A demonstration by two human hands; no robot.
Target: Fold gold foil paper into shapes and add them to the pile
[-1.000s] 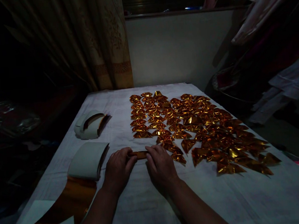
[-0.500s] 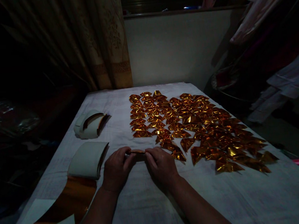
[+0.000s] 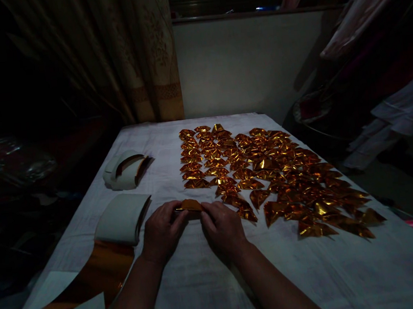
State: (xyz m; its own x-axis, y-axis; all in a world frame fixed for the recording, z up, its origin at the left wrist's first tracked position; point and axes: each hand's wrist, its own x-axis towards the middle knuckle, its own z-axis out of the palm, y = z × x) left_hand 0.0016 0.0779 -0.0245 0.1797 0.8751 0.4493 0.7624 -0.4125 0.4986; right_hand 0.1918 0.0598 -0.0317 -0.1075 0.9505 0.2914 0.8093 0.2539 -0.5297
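Note:
My left hand [image 3: 163, 232] and my right hand [image 3: 222, 227] both pinch a small folded piece of gold foil paper [image 3: 190, 205] between their fingertips, just above the white cloth-covered table [image 3: 205, 282]. The piece stands tilted up between the thumbs. Right beside my right hand begins a large spread of folded gold foil pieces [image 3: 268, 177] laid in rows. A curled stack of white-backed foil sheets [image 3: 122, 219] lies left of my left hand.
A gold sheet [image 3: 94, 277] lies flat at the near left on white paper. Another curled stack of sheets [image 3: 125, 170] sits farther back left. A curtain [image 3: 125, 55] and a white wall stand behind the table; clothes hang at the right.
The foil piece was lying flat under my fingers; both hands have lifted and folded it so it now stands up between my fingertips. The hands stayed in place.

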